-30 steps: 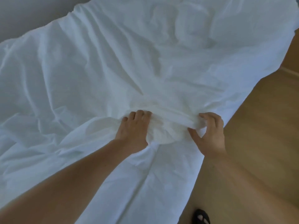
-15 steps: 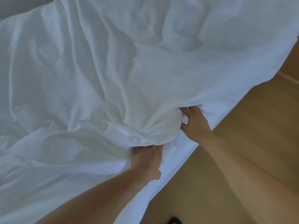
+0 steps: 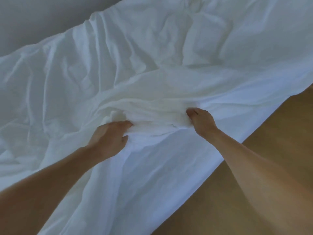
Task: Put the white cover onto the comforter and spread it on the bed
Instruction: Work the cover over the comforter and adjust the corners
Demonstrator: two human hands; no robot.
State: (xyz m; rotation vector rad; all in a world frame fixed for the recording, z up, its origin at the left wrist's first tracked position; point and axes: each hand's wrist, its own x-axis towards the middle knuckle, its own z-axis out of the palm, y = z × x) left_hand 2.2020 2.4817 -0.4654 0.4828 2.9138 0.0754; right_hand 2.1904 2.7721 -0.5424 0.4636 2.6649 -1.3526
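Observation:
The white cover [image 3: 152, 68] lies crumpled across the bed and fills most of the head view, its near edge hanging toward the floor. A thick bunched fold of white fabric [image 3: 157, 119] sits between my hands near the bed's edge. My left hand [image 3: 110, 138] grips the left end of that fold with curled fingers. My right hand [image 3: 201, 122] grips its right end, fingers buried in the cloth. I cannot tell the comforter apart from the cover; all the fabric is white.
A wooden floor [image 3: 254, 150] runs along the right side of the bed. A grey wall [image 3: 42, 19] stands behind the bed at the upper left.
Both hands have shifted along the bunched fold. The left hand moved up and away from me, the right hand stayed near the bed's edge. More grey wall shows at upper left.

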